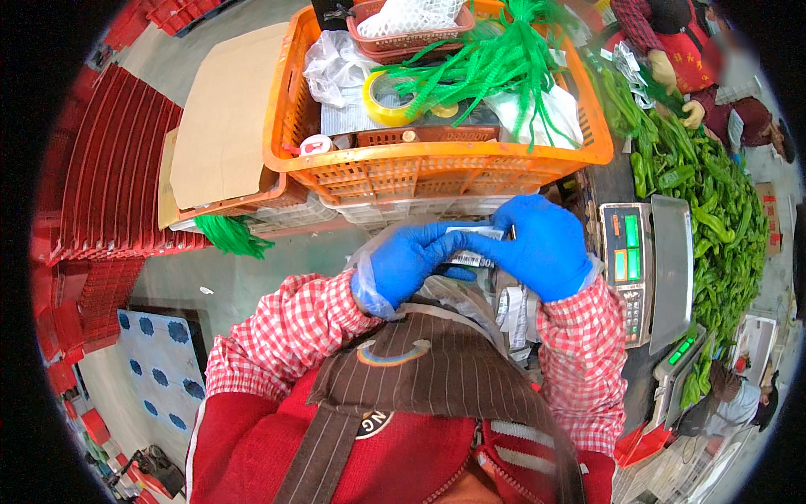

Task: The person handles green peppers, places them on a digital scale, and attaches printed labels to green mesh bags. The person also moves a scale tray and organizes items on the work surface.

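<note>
My left hand (403, 261) and my right hand (544, 249), both in blue gloves, meet in front of my brown striped apron (428, 340). Between them is a small white printed label (467, 259) bearing a barcode; I cannot tell whether it is one label or several stacked. The left fingers curl around its left side, and the right thumb and forefinger pinch its right end. Clear plastic film covers my left wrist. Below the right hand hangs a folded strip of white labels (516, 315), with crumpled clear plastic (450, 291) beside it.
An orange crate (441, 167) ahead holds a yellow tape roll (380, 110) and green mesh netting (522, 50). To the right, a digital scale (670, 271) stands beside heaped green peppers (724, 220). Several people work beyond. Red crates (119, 170) are stacked left.
</note>
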{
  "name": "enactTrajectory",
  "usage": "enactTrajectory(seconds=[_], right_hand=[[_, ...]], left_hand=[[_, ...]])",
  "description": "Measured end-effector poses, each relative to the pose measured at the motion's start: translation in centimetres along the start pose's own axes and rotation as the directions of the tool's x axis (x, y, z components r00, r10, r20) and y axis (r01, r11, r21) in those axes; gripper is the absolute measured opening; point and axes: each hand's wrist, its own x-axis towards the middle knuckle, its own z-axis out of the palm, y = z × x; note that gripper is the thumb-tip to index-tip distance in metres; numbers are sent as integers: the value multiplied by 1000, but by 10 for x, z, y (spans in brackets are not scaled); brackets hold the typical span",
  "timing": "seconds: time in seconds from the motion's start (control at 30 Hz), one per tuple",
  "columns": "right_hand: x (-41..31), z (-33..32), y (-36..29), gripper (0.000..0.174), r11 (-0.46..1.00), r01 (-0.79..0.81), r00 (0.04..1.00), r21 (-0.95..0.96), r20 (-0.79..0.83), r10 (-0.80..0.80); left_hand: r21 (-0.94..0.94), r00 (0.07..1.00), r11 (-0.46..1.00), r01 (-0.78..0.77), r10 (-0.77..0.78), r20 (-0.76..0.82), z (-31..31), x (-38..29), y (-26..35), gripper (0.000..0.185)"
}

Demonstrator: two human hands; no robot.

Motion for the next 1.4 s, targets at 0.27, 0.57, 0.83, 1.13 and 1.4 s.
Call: enactTrajectory(seconds=[0.27, 0.57, 0.83, 1.13, 1.4], right_hand=[[-25, 5, 45, 35, 429, -79, 962, 900, -44, 271], [-44, 26, 38, 8, 330, -18, 818, 944, -176, 547], [-88, -3, 86, 10, 568, -50, 407, 821, -503, 763], [-137, -41, 175, 12, 608, -192, 131, 770, -594, 794], [-165, -69, 275, 10, 401, 114, 134, 909, -414, 900]], left_hand=[[-127, 996, 992, 15, -26, -85, -3, 7, 2, 39], [279, 955, 929, 244, -280, 97, 10, 28, 0, 41], [499, 808, 766, 406, -556, 196, 14, 55, -25, 24], [967, 883, 214, -136, -416, 216, -15, 102, -31, 21], [909, 897, 393, -136, -341, 282, 38, 154, 41, 15]])
